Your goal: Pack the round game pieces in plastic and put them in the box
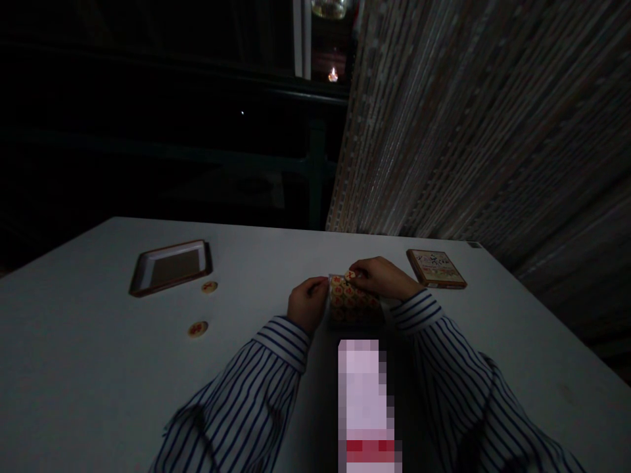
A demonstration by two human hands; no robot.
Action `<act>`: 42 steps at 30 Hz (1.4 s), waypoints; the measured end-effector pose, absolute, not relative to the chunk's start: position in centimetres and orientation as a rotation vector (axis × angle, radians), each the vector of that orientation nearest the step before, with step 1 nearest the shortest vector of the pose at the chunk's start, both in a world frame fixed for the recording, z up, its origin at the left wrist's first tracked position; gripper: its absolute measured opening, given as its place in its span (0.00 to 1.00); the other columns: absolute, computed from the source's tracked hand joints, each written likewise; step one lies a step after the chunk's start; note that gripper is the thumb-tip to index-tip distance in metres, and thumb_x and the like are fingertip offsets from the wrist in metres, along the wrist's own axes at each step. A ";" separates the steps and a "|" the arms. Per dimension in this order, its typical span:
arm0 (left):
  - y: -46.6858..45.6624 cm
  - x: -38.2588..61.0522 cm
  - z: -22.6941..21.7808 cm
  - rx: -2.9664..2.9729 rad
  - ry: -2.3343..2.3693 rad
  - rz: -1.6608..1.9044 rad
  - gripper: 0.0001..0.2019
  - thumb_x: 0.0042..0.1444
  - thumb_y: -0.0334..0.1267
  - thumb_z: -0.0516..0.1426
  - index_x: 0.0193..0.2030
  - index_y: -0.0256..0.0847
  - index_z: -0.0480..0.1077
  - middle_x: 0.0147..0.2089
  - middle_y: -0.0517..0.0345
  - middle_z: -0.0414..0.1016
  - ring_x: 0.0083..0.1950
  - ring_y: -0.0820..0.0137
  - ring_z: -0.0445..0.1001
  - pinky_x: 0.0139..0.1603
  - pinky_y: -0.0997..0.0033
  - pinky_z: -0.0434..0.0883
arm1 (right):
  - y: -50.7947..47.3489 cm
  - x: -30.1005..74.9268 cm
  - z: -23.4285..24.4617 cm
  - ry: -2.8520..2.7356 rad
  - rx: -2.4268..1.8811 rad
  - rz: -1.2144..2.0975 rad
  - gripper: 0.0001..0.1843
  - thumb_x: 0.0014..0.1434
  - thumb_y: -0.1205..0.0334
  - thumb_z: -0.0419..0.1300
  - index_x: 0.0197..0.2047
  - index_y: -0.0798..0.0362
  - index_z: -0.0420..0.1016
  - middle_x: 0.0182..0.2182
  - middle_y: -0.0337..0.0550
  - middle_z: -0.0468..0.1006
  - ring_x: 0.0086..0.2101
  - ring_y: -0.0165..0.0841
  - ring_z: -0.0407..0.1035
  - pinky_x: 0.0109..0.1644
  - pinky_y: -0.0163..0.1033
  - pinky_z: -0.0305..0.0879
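Rows of round xiangqi pieces (344,301) with red characters fill a clear plastic tray (333,278) in front of me on the table. My right hand (377,276) pinches a single xiangqi piece (350,275) over the tray's far row. At the left side of the tray, my left hand (309,301) is closed, thumb and forefinger together on its far left corner. Two loose pieces lie to the left: one piece (210,287) beside the box part, another piece (198,329) nearer to me. The near end of the tray is in shadow.
On the white table (266,263), a shallow rimmed box half (172,263) lies at the left. A flat printed box lid (437,268) lies at the right. Behind the far edge hangs a string curtain (419,131). A pixelated patch covers the area nearest me.
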State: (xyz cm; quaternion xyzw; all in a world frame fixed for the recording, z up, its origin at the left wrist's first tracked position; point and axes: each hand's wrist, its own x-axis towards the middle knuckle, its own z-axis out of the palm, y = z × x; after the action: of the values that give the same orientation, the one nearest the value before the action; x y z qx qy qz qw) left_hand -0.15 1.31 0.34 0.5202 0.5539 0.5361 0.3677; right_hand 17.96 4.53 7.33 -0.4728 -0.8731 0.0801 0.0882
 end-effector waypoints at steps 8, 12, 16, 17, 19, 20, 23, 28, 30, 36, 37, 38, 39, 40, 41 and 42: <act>1.4 -0.2 0.2 1.312 1.404 1.406 0.11 0.43 0.43 0.58 0.30 0.38 0.74 0.28 0.56 0.77 0.32 0.68 0.74 0.35 0.69 0.70 | 4.6 18.1 7.0 -2.646 -1.465 0.192 0.15 0.55 0.58 0.54 0.44 0.53 0.74 0.39 0.46 0.77 0.38 0.35 0.70 0.40 0.35 0.59; 1.3 -0.2 0.3 1.323 1.414 1.392 0.11 0.44 0.42 0.58 0.31 0.38 0.75 0.29 0.55 0.77 0.32 0.67 0.74 0.36 0.69 0.70 | 4.6 18.0 6.9 -2.664 -1.458 0.186 0.15 0.55 0.58 0.53 0.44 0.53 0.74 0.39 0.46 0.77 0.39 0.36 0.69 0.40 0.36 0.59; 1.3 -0.2 0.3 1.338 1.414 1.377 0.11 0.45 0.42 0.57 0.32 0.37 0.74 0.30 0.54 0.77 0.34 0.67 0.74 0.36 0.69 0.70 | 4.6 18.0 6.8 -2.668 -1.450 0.183 0.15 0.55 0.58 0.53 0.43 0.52 0.74 0.39 0.46 0.77 0.40 0.36 0.69 0.40 0.36 0.60; 1.3 -0.2 0.3 1.332 1.414 1.380 0.11 0.45 0.42 0.57 0.32 0.36 0.74 0.30 0.54 0.77 0.34 0.67 0.74 0.36 0.69 0.70 | 4.6 18.0 6.8 -2.670 -1.445 0.184 0.15 0.55 0.58 0.53 0.44 0.52 0.74 0.39 0.46 0.77 0.40 0.36 0.69 0.41 0.36 0.60; 1.4 -0.2 0.2 1.337 1.411 1.381 0.12 0.46 0.42 0.57 0.32 0.36 0.74 0.30 0.54 0.77 0.33 0.67 0.74 0.35 0.69 0.70 | 4.6 18.0 6.8 -2.679 -1.435 0.187 0.15 0.55 0.59 0.53 0.44 0.52 0.74 0.39 0.46 0.77 0.40 0.36 0.69 0.42 0.36 0.59; 1.4 -0.2 0.1 1.341 1.412 1.386 0.12 0.46 0.42 0.57 0.32 0.37 0.74 0.30 0.55 0.77 0.33 0.67 0.74 0.35 0.69 0.70 | 4.6 18.0 6.8 -2.684 -1.432 0.189 0.15 0.55 0.59 0.53 0.44 0.52 0.74 0.40 0.46 0.77 0.40 0.36 0.69 0.42 0.36 0.59; 1.5 -0.3 -0.2 1.353 1.404 1.397 0.11 0.45 0.43 0.57 0.31 0.38 0.75 0.30 0.55 0.77 0.33 0.67 0.74 0.35 0.69 0.70 | 4.7 18.0 6.8 -2.696 -1.434 0.201 0.15 0.55 0.59 0.54 0.44 0.52 0.74 0.39 0.46 0.77 0.40 0.36 0.69 0.42 0.36 0.59; 1.5 -0.3 -0.1 1.366 1.410 1.416 0.11 0.45 0.43 0.57 0.31 0.38 0.75 0.30 0.55 0.77 0.33 0.67 0.74 0.36 0.69 0.70 | 4.7 18.0 6.8 -2.693 -1.426 0.221 0.14 0.55 0.59 0.54 0.43 0.52 0.75 0.40 0.46 0.77 0.41 0.37 0.69 0.42 0.36 0.59; 1.4 -0.3 0.0 1.352 1.403 1.426 0.11 0.44 0.42 0.57 0.30 0.38 0.75 0.30 0.55 0.77 0.33 0.67 0.74 0.36 0.69 0.70 | 4.7 18.0 6.8 -2.692 -1.431 0.229 0.14 0.55 0.59 0.54 0.43 0.52 0.75 0.39 0.47 0.77 0.40 0.36 0.70 0.42 0.36 0.59; 1.3 -0.1 0.5 1.270 1.397 1.417 0.10 0.43 0.41 0.58 0.29 0.38 0.74 0.28 0.56 0.77 0.32 0.68 0.74 0.35 0.70 0.71 | 4.6 18.1 6.9 -2.705 -1.440 0.222 0.14 0.55 0.60 0.53 0.42 0.51 0.75 0.38 0.45 0.78 0.39 0.35 0.70 0.40 0.34 0.59; 1.3 -0.1 0.5 1.267 1.400 1.417 0.10 0.43 0.41 0.58 0.29 0.38 0.74 0.28 0.56 0.77 0.32 0.68 0.74 0.35 0.70 0.71 | 4.6 18.1 6.9 -2.708 -1.431 0.221 0.14 0.55 0.60 0.53 0.43 0.51 0.75 0.38 0.45 0.78 0.39 0.35 0.70 0.40 0.35 0.59; 1.3 -0.1 0.6 1.265 1.402 1.413 0.10 0.43 0.41 0.58 0.29 0.38 0.74 0.28 0.56 0.77 0.32 0.68 0.74 0.35 0.70 0.71 | 4.6 18.2 6.9 -2.710 -1.424 0.219 0.14 0.56 0.60 0.52 0.43 0.51 0.75 0.38 0.45 0.78 0.39 0.35 0.70 0.40 0.35 0.59; 1.3 -0.1 0.6 1.264 1.404 1.409 0.10 0.43 0.41 0.58 0.29 0.38 0.74 0.28 0.56 0.77 0.32 0.68 0.74 0.34 0.70 0.71 | 4.6 18.2 6.9 -2.713 -1.415 0.219 0.15 0.56 0.61 0.52 0.44 0.50 0.75 0.39 0.45 0.78 0.40 0.35 0.70 0.41 0.35 0.60; 1.3 -0.1 0.5 1.266 1.403 1.406 0.10 0.43 0.41 0.58 0.29 0.38 0.74 0.28 0.56 0.77 0.32 0.68 0.74 0.34 0.69 0.71 | 4.7 18.2 6.9 -2.715 -1.408 0.217 0.15 0.56 0.61 0.52 0.44 0.50 0.75 0.39 0.45 0.77 0.40 0.35 0.70 0.41 0.35 0.60; 1.3 -0.2 0.5 1.271 1.399 1.405 0.10 0.43 0.41 0.58 0.30 0.38 0.74 0.29 0.55 0.77 0.32 0.68 0.74 0.35 0.69 0.71 | 4.7 18.3 6.9 -2.720 -1.402 0.217 0.15 0.56 0.61 0.52 0.44 0.50 0.74 0.40 0.45 0.77 0.40 0.35 0.70 0.41 0.35 0.60; 1.3 -0.2 0.4 1.278 1.397 1.408 0.10 0.43 0.42 0.58 0.30 0.38 0.74 0.29 0.55 0.77 0.32 0.67 0.74 0.35 0.69 0.71 | 4.7 18.3 6.8 -2.727 -1.398 0.218 0.15 0.56 0.61 0.52 0.45 0.50 0.74 0.40 0.45 0.77 0.40 0.35 0.70 0.41 0.35 0.60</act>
State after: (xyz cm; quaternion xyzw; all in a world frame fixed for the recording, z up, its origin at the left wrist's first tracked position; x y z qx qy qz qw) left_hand -0.16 1.30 0.42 0.5006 0.5475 0.5518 0.3810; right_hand 18.27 4.73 6.81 -0.4547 -0.8871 0.0709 0.0348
